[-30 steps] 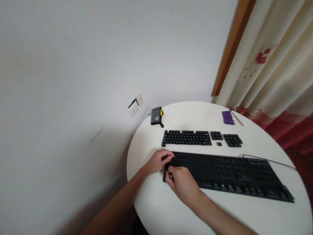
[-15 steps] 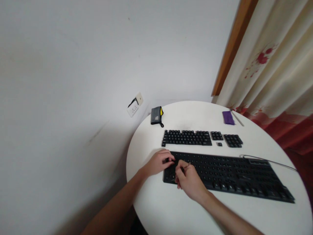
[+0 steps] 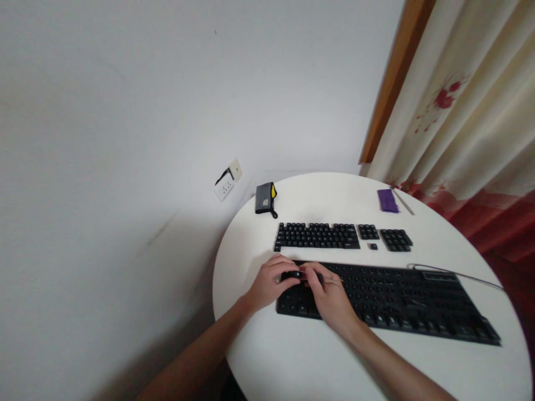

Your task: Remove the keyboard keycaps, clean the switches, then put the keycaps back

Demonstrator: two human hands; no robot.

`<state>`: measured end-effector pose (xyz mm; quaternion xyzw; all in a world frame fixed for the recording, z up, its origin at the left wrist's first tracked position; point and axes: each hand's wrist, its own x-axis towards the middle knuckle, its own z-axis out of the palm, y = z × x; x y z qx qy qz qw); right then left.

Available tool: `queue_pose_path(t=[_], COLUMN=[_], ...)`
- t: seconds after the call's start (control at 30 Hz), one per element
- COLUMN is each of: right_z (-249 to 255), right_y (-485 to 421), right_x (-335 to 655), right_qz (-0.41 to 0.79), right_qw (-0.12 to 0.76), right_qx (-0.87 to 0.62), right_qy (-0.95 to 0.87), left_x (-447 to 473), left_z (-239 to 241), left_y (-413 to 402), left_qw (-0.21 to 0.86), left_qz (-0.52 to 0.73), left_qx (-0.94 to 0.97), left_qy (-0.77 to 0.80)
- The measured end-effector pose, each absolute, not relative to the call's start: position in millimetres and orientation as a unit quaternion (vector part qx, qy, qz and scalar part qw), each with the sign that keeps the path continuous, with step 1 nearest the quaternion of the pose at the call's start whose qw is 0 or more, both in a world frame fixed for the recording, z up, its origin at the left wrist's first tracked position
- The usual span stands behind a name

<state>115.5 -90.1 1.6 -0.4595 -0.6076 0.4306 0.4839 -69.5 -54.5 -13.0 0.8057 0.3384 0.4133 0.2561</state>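
A long black keyboard (image 3: 401,301) lies slantwise on the round white table, most of its keycaps off. Over its upper left corner my left hand (image 3: 271,281) curls its thumb and fingers round a small black keycap (image 3: 297,273) with a pale mark. My right hand (image 3: 328,289) meets it there, thumb and fingers pinched together; a thin piece shows between the two hands, but what the right fingers grip is mostly hidden. Behind the keyboard, loose keycaps (image 3: 317,236) lie in rows laid out like a keyboard, with smaller blocks of keycaps (image 3: 396,240) to the right.
A single keycap (image 3: 373,246) lies apart. At the back left stands a grey pouch (image 3: 264,198) with a yellow edge. A purple cloth (image 3: 388,201) and a thin stick (image 3: 403,201) lie back right. The keyboard's cable (image 3: 463,277) trails right. A wall socket (image 3: 224,186) is at left.
My right hand has risen from the keyboard's lower left part to my left hand's fingertips. A keycap now shows between the two hands. My left thumb has spread lower.
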Motion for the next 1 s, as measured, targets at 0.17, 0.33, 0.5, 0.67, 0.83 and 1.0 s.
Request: queue_pose_path(t=[0.17, 0.33, 0.5, 0.67, 0.83, 1.0], right_z=[-8.0, -11.1, -13.1, -11.7, -12.8, -14.4], right_y=[-88.9, -89.1, -90.0, -90.0, -83.3, -80.3], right_x=[110.6, 110.8, 110.6, 110.3, 116.9, 122.5], right_qz=[0.454, 0.408, 0.392, 0.399, 0.365, 0.292], right_qw=[0.521, 0.556, 0.551, 0.534, 0.52, 0.498], right_qx=[-0.459, -0.436, -0.457, -0.487, -0.475, -0.481], right_qy=[-0.558, -0.579, -0.578, -0.565, -0.609, -0.66], left_x=[-66.3, -64.5, -63.5, -62.3, -64.7, -69.5], left_z=[-13.0, -15.5, -15.9, -13.3, -10.1, -13.3], left_y=[-56.9, -59.6, -58.4, -59.3, -59.0, -53.8], left_qw=[0.234, 0.196, 0.136, 0.129, 0.144, 0.153], left_qz=[0.425, 0.425, 0.424, 0.42, 0.437, 0.418], left_qx=[0.795, 0.806, 0.828, 0.834, 0.799, 0.777], left_qy=[0.364, 0.363, 0.34, 0.334, 0.388, 0.445])
